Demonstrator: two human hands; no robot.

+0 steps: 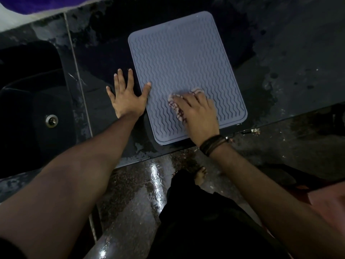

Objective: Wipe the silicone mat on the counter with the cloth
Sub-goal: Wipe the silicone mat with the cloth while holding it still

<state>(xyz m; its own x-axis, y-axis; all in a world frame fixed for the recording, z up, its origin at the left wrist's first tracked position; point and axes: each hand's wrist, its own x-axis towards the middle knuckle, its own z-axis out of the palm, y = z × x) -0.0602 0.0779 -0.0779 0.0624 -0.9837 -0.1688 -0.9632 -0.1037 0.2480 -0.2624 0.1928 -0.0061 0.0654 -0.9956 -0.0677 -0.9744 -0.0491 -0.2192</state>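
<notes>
Two bare hands are down on a dark, shiny stone counter (280,62) in the middle of the frame. Between them lies the grey-blue silicone mat (186,62) with rounded corners and wavy lines all over it. The mat lies flat and fills the middle and upper middle of the frame, with its near edge close to the counter's front edge.

The left hand (127,98) is just left of the mat. It lies flat on the counter with its fingers spread wide. It holds nothing. Only its thumb reaches over and touches the left edge of the mat.

The right hand (197,113) is on the lower part of the mat. Its fingers are bent down and press on a small pale cloth with dark red marks (175,107). The cloth is bunched up under the hand, and bits of it peek out on the left side and by the fingertips. Dark bands (212,144) go around the right wrist.

At the left of the frame is a dark sink (28,109) with a round metal drain (51,120). The counter looks wet in spots near the mat. At the bottom of the frame the floor (140,193) is shiny and wet, and a bare foot (200,174) shows below the counter edge.
</notes>
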